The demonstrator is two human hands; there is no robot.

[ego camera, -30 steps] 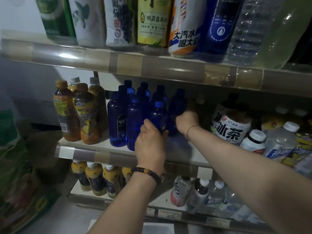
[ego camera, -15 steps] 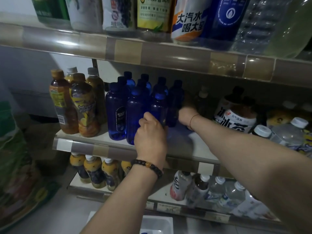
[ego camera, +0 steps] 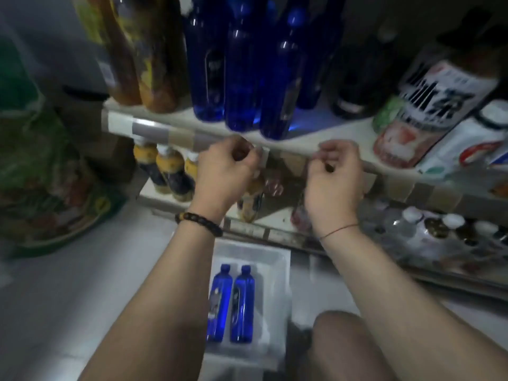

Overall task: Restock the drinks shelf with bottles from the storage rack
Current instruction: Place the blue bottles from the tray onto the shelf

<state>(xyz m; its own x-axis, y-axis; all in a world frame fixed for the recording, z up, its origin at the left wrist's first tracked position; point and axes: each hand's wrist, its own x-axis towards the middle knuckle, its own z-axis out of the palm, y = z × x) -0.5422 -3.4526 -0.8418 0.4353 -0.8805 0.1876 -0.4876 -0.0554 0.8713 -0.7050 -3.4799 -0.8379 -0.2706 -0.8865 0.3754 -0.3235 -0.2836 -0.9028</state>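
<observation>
Several blue bottles [ego camera: 239,78] stand in a cluster on the middle shelf [ego camera: 330,141]. Two more blue bottles [ego camera: 232,303] lie side by side in a white bin [ego camera: 277,284] on the floor below. My left hand [ego camera: 222,174], with a bead bracelet on the wrist, hovers just in front of the shelf's edge with the fingers loosely curled and nothing in them. My right hand [ego camera: 335,180], a thin red string on its wrist, hangs beside it, also curled and holding nothing. The picture is blurred by motion.
Orange-brown drink bottles [ego camera: 143,59] stand left of the blue ones. Iced-tea bottles [ego camera: 428,100] lie tilted at the right. The lower shelf holds yellow-capped bottles [ego camera: 167,171] and clear water bottles [ego camera: 428,229]. A green printed sack [ego camera: 41,166] fills the left. My knee [ego camera: 349,347] is bottom right.
Both hands have let go of the blue bottles on the shelf and drawn back below its edge. The view has tilted down, so the white bin on the floor now shows.
</observation>
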